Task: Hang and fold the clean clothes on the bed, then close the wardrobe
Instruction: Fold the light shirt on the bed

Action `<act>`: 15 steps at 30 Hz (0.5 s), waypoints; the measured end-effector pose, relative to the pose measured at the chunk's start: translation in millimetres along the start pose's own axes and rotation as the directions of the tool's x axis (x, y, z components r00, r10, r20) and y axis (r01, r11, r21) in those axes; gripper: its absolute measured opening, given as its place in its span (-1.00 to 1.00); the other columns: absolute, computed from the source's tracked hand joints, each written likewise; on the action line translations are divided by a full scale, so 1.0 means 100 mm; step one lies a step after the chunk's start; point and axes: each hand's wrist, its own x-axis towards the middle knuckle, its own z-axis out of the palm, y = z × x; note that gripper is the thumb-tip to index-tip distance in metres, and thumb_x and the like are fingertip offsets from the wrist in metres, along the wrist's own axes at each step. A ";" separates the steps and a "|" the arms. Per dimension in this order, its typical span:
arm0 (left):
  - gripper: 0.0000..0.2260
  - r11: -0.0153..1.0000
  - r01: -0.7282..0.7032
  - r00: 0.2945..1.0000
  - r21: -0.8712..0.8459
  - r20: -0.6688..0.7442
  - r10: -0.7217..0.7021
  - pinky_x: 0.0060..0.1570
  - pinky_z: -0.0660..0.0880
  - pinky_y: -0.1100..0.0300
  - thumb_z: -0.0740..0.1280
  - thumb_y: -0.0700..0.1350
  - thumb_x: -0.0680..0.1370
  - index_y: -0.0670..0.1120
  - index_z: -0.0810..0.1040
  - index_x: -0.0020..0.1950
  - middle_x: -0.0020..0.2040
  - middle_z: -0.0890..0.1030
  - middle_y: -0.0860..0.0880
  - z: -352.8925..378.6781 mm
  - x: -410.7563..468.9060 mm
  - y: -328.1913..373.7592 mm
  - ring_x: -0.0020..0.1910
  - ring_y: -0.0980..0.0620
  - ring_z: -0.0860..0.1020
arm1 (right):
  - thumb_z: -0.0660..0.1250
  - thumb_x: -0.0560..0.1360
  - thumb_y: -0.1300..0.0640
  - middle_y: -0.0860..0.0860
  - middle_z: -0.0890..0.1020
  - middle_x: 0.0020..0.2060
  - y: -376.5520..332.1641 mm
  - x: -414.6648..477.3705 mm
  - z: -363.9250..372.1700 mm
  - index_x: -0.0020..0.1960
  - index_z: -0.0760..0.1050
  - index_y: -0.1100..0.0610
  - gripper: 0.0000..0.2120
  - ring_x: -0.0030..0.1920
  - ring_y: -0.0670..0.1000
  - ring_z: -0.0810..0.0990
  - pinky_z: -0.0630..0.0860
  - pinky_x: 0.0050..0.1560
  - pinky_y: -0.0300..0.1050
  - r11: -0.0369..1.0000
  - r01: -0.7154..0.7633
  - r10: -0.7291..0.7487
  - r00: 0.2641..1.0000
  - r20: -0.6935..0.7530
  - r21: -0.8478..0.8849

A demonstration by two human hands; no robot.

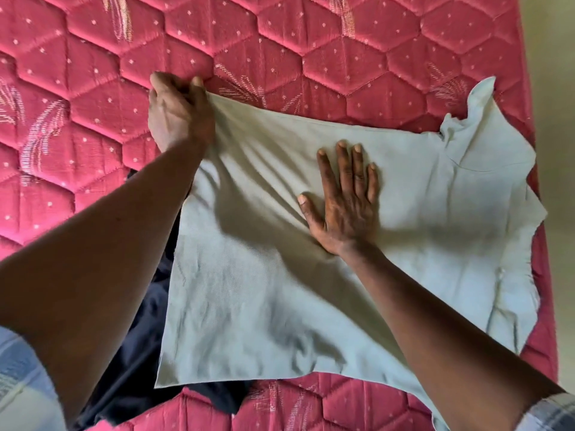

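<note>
A pale grey-green garment [270, 281] lies spread flat on the pink quilted mattress [280, 57]. My left hand [177, 113] pinches its far left corner and pulls the cloth taut, so creases run from that corner. My right hand [345, 197] presses flat on the middle of the garment with straight, spread fingers. The garment's ragged right end [485, 144] reaches the mattress's right side. A dark navy garment [140, 353] lies partly under the pale one at the lower left, mostly hidden by my left forearm.
The mattress's right edge [538, 213] runs down the frame, with pale floor [560, 119] beyond it. Bare mattress stretches to the far side and to the left of the garments.
</note>
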 end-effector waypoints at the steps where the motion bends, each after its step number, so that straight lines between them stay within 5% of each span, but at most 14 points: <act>1: -0.53 1.000 -0.007 0.999 0.003 0.031 0.007 0.14 0.37 0.04 0.22 0.20 0.63 -0.15 0.41 0.34 0.23 0.60 -0.14 -0.07 -0.06 0.00 0.22 -0.19 0.56 | -0.05 0.62 -0.37 0.10 -0.05 0.68 0.01 0.01 0.00 0.69 -0.04 -0.02 -0.25 0.67 0.17 -0.13 -0.02 0.59 0.27 1.000 0.001 -0.001 1.000 0.003 0.001; 9: -0.43 0.934 0.000 0.933 0.358 0.336 -0.129 -0.06 0.37 0.01 0.15 0.37 0.63 -0.11 0.46 0.28 0.01 0.58 -0.16 -0.54 -1.01 -0.48 -0.05 -0.16 0.51 | -0.02 0.62 -0.35 0.08 -0.03 0.68 -0.01 -0.01 0.04 0.69 -0.02 -0.03 -0.26 0.67 0.17 -0.11 -0.04 0.60 0.26 1.000 -0.006 0.007 1.000 -0.018 0.031; 15: -0.49 0.931 0.028 0.968 0.364 0.223 -0.116 0.08 0.42 -0.12 0.12 0.25 0.70 -0.17 0.50 0.31 0.24 0.59 -0.31 -0.59 -0.94 -0.64 0.25 -0.34 0.54 | -0.04 0.61 -0.37 0.09 -0.02 0.68 -0.06 -0.01 0.02 0.68 0.00 -0.02 -0.25 0.67 0.17 -0.09 -0.04 0.60 0.28 0.999 -0.028 0.028 1.000 -0.012 0.025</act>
